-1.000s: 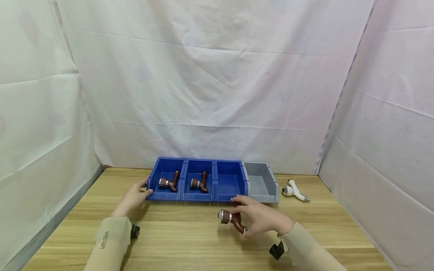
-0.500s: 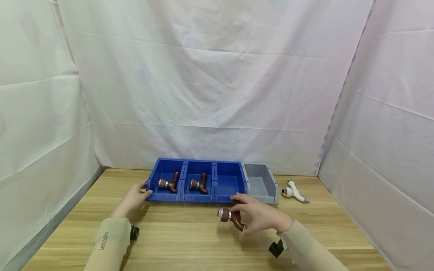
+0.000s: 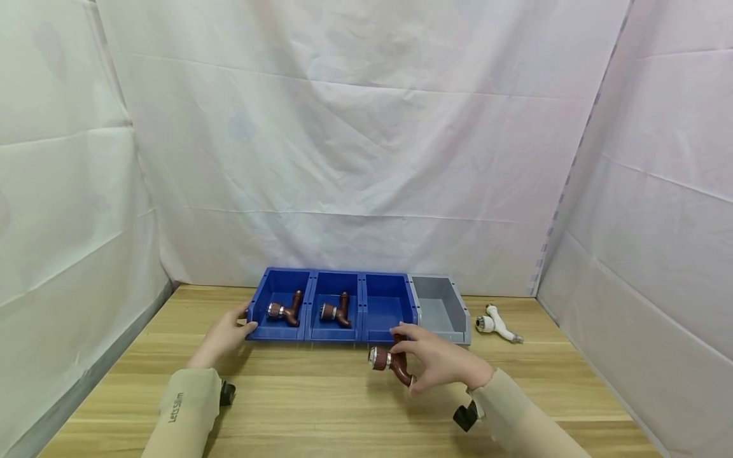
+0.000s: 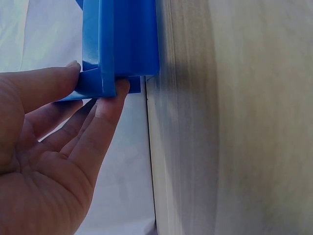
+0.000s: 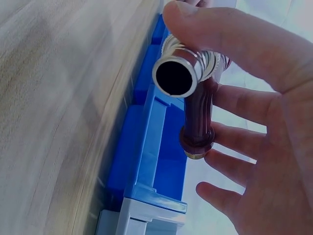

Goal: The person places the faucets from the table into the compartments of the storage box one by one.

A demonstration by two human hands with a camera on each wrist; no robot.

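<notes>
My right hand (image 3: pixel 443 362) holds a brown faucet (image 3: pixel 399 366) between thumb and fingers, above the table in front of the third blue bin. In the right wrist view, the silver-ringed open outlet of the faucet (image 5: pixel 198 107) faces the camera. At the row's left end, my left hand (image 3: pixel 224 334) pinches the rim of the first blue bin (image 3: pixel 260 332); the left wrist view has the thumb on one side of the bin wall (image 4: pixel 105 49) and fingers on the other. One brown faucet (image 3: pixel 291 310) lies in the first bin, another brown faucet (image 3: pixel 339 310) in the second.
The third blue bin (image 3: pixel 388 302) and the grey bin (image 3: pixel 438 305) at the right end hold nothing visible. A white faucet (image 3: pixel 498 323) lies on the wooden table (image 3: pixel 309 407) right of the row. White cloth (image 3: pixel 355 146) hangs behind and at both sides.
My right hand has lifted very slightly with the brown faucet, its knob end now a little higher in view. My left hand stays at the first bin.
</notes>
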